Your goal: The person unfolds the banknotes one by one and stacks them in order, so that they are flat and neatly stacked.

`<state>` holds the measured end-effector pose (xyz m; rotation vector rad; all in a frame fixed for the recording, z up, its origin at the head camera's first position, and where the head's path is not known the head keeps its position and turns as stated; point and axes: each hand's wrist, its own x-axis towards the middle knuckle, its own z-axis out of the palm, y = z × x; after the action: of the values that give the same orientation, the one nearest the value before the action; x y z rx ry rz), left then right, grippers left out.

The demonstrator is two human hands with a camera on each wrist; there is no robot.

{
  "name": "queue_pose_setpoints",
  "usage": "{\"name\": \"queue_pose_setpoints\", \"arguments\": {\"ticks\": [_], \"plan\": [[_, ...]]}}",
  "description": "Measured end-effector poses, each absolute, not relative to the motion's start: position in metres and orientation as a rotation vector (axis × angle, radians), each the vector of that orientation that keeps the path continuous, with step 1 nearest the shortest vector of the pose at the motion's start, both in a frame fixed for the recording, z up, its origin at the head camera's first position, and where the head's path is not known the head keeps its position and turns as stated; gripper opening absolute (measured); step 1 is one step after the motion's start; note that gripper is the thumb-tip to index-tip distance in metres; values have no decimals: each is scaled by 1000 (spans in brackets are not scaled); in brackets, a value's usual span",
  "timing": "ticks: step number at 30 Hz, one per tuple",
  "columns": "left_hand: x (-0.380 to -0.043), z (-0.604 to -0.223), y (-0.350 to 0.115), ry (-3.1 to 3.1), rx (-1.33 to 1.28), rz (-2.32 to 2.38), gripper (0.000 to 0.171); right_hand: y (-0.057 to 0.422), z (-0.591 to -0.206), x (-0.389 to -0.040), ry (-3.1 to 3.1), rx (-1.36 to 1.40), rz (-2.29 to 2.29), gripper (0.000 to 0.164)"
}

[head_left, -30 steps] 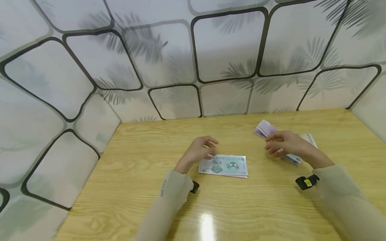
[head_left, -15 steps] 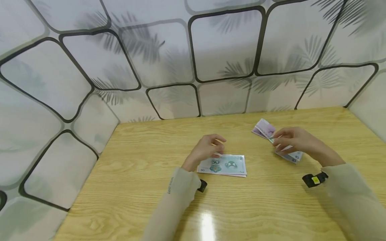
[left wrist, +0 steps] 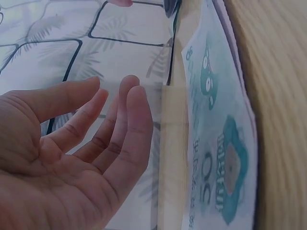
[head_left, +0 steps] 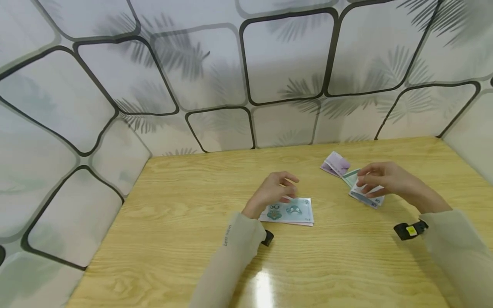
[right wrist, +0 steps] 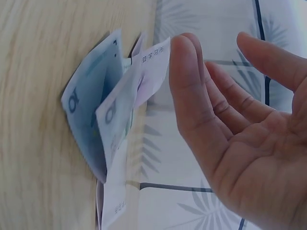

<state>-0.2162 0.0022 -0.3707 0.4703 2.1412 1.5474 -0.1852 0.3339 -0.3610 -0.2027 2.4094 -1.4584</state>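
Observation:
My left hand (head_left: pixel 272 192) hovers above a flat stack of teal play banknotes (head_left: pixel 289 211), its fingers loosely bent with nothing between them. A "50" and a cartoon face show on the top note (left wrist: pixel 216 134), and a pinkish edge peeks out beneath. Farther right, my right hand (head_left: pixel 390 182) hangs empty over folded blue-grey banknotes (head_left: pixel 366 197). In the right wrist view a creased blue note (right wrist: pixel 91 96) stands partly raised off the table, beside the relaxed fingers (right wrist: pixel 187 81). Behind it lie a green note (head_left: pixel 351 176) and folded purple banknotes (head_left: pixel 336 164).
The wooden table (head_left: pixel 185 239) runs back to a patterned wall covering (head_left: pixel 285 60) with dark outlines and leaf prints. Another such panel (head_left: pixel 50 141) rises on the left. Each wrist wears a black strap, the right one (head_left: pixel 410 231) with a yellow mark.
Both hands have drifted right. The left now covers more of the teal stack's left part; the right has uncovered the green note between the purple and blue-grey ones.

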Motion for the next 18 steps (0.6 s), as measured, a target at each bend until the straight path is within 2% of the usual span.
{"name": "queue_pose_setpoints", "arguments": {"ticks": [8, 18], "plan": [[-216, -375, 18, 2109, 474, 1567, 29, 345, -361, -180, 2431, -188, -1453, 37], [-212, -380, 33, 2088, 417, 1581, 27, 359, -353, -177, 2470, -81, -1373, 50]]}}
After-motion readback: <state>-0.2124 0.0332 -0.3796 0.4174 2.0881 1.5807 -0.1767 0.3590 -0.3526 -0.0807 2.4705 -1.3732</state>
